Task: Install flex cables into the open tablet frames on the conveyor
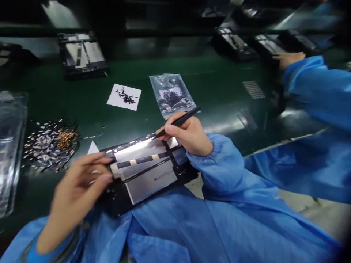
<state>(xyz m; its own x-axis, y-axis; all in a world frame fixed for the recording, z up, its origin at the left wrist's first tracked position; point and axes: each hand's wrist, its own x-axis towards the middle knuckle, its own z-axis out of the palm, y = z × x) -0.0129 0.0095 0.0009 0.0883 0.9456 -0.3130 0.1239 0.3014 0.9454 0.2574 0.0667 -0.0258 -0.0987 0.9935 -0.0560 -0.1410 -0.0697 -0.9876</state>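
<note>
An opened tablet (153,182) lies tilted at the bench's near edge, against my blue gown, its silver inner plates and a dark tape strip showing. My left hand (79,186), slightly blurred, curls its thumb and fingers around the tablet's left end. Between the fingers and thumb of my right hand (192,133) are slim black tweezers (186,116), tip pointing down-left at the tablet's upper edge. Whether the tip holds a part is too small to see. Beyond the tablet, a white paper (113,98) bears small black pieces (127,98). Beside it lies a clear plastic bag (163,82) of dark parts.
A heap of small cables and connectors (52,144) spreads on the green bench (131,69) at left, next to clear plastic trays (9,153). Another opened device (82,54) lies farther back. At right, a co-worker's hand (290,59) touches more devices (236,44).
</note>
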